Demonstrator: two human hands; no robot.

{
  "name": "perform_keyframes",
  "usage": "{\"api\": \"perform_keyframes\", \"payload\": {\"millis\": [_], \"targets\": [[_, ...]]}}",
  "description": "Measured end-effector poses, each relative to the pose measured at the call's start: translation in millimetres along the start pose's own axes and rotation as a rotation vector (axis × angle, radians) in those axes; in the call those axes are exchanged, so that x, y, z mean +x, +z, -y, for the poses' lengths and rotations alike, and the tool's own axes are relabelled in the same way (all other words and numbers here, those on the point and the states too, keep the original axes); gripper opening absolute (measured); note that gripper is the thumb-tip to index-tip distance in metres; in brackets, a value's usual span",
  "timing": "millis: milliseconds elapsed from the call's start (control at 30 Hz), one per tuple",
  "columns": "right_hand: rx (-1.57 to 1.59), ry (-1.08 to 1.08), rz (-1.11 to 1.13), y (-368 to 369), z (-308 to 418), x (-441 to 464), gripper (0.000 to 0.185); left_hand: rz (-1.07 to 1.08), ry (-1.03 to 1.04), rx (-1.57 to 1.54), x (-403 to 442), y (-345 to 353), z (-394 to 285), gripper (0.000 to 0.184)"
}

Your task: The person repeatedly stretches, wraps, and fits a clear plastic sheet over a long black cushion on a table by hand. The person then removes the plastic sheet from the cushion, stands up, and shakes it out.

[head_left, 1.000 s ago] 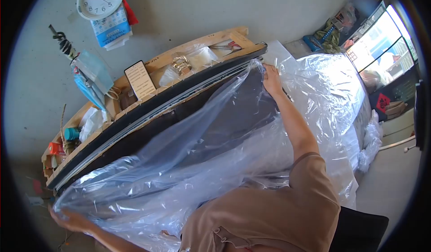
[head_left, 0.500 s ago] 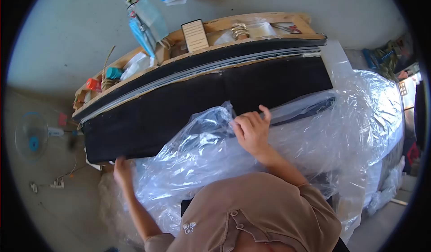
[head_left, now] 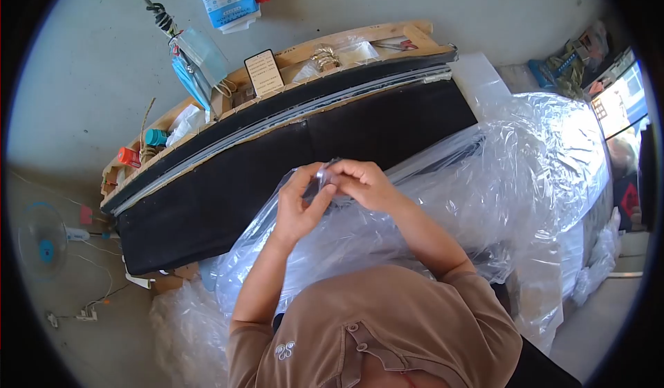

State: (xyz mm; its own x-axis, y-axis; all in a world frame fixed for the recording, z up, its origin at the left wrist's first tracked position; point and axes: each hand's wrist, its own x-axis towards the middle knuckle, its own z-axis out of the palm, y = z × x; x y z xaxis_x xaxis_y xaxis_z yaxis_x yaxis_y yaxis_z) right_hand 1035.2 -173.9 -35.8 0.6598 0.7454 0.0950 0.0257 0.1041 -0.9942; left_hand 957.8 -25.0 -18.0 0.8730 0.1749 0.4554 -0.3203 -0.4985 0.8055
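Observation:
Clear plastic film (head_left: 366, 250) spreads in crinkled folds over the near part of a black-topped work surface (head_left: 207, 187). My left hand (head_left: 301, 198) pinches a gathered edge of this film above the middle of the black surface. Right beside it, my right hand (head_left: 356, 180) grips the same bunched edge, fingers curled and fingertips almost meeting those of the left. Part of the edge is hidden between the fingers.
Behind the black surface, a curved wooden tray (head_left: 387, 32) holds a card (head_left: 263, 73), coiled cord (head_left: 325, 57), a teal-capped bottle (head_left: 156, 137) and an orange-red container (head_left: 128, 156). Face masks (head_left: 197, 63) hang there. A fan (head_left: 45, 250) stands at left; shiny film (head_left: 560, 153) heaps at right.
My left hand has come from the lower left corner of the black surface up to the middle and taken the film edge. My right hand has moved slightly left. The view has shifted.

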Motion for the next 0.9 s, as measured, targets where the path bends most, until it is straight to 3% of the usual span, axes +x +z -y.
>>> {"api": "perform_keyframes", "payload": {"millis": [33, 67, 133, 167, 200, 233, 267, 300, 333, 367, 400, 533, 600, 667, 700, 767, 800, 833, 900], "targets": [[0.049, -0.107, 0.069, 2, -2, -1, 0.020, -0.027, 0.080, 0.084, 1, 2, 0, 0.012], [0.041, -0.016, 0.105, -6, 8, -9, 0.025, -0.046, -0.135, -0.039, -1, 0, -8, 0.010], [-0.363, 0.264, 0.276, -73, 53, -15, 0.029, -0.401, -0.209, -0.150, -8, -21, 7, 0.011], [-0.676, 0.456, 0.158, -110, 69, -18, 0.036, -0.539, -0.287, -0.103, -8, -52, 9, 0.010], [-0.797, 0.614, -0.181, -156, 68, -28, 0.043, -0.680, -0.382, -0.412, -16, -90, 11, 0.011], [-1.139, 0.781, -0.230, -203, 60, -53, 0.043, -1.024, -0.403, -0.462, -12, -117, 9, 0.015], [-1.485, 0.954, -0.267, -247, 48, -87, 0.043, -1.128, -0.387, -0.566, -16, -152, 7, 0.019], [-1.632, 1.110, -0.079, -282, 19, -140, 0.040, -1.005, -0.309, -0.571, -37, -193, 15, 0.023], [-1.766, 1.259, 0.120, -298, 1, -181, 0.037, -1.115, -0.315, -0.535, -38, -210, -4, 0.024], [-1.481, 1.408, 0.147, -273, 24, -182, 0.033, -1.057, -0.253, -0.467, -58, -233, -4, 0.030], [-1.190, 1.529, 0.166, -242, 49, -173, 0.029, -1.175, -0.338, -0.092, -47, -221, -44, 0.035], [-1.750, 0.401, -0.593, -168, 61, -160, 0.032, -1.083, -0.193, 0.195, -63, -236, -68, 0.033], [-1.772, 0.049, -0.415, -137, 61, -126, 0.026, -1.022, -0.198, 0.229, -61, -239, -63, 0.032], [-1.394, 0.157, -0.085, -123, 27, -120, 0.021, -0.975, -0.206, 0.231, -56, -240, -56, 0.031], [-1.392, 0.148, -0.099, -137, 7, -126, 0.021, -0.956, -0.216, 0.222, -54, -241, -52, 0.030], [-1.286, 0.223, -0.402, -193, -16, -140, 0.021, -0.929, -0.231, 0.186, -50, -243, -42, 0.030], [-0.585, 0.165, -0.946, -205, 17, -136, 0.019, -0.920, -0.254, 0.160, -50, -242, -36, 0.029], [-0.717, -0.269, -1.195, -242, 37, -139, 0.017, -0.903, -0.289, 0.132, -48, -239, -24, 0.029], [-1.115, -0.341, -1.545, -205, 101, -123, 0.024, -0.810, -0.388, 0.089, -42, -227, 12, 0.029]]}}
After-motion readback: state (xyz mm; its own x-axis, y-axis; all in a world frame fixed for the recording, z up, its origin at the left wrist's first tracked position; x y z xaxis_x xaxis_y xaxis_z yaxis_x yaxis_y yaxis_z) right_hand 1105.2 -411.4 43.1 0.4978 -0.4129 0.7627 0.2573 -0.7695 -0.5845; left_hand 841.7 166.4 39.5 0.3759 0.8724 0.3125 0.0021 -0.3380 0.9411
